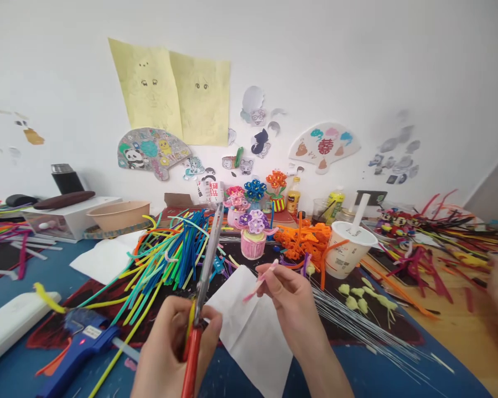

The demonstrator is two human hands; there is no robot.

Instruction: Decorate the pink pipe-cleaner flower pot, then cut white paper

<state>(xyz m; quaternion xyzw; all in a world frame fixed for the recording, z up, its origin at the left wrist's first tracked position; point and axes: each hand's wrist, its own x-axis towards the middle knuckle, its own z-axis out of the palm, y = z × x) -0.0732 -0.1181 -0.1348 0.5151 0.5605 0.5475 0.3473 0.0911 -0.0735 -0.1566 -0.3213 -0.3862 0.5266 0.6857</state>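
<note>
Over white paper [247, 331], our right hand [294, 301] pinches pink strip [254, 291]; our left hand [164, 342] grips red-handled scissors [208, 268], blades upward. Beyond, we see flowerpot [253, 246].

Drawn-on yellow paper sheets [166, 97] hang on the white wall [398, 61]; a round white cup [346, 254] holds a white straw [360, 213].

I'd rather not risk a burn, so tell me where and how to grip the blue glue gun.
Probably grip the glue gun by its handle, coming from the near side: the handle slants toward you, while a glue stick juts out to the right.
</note>
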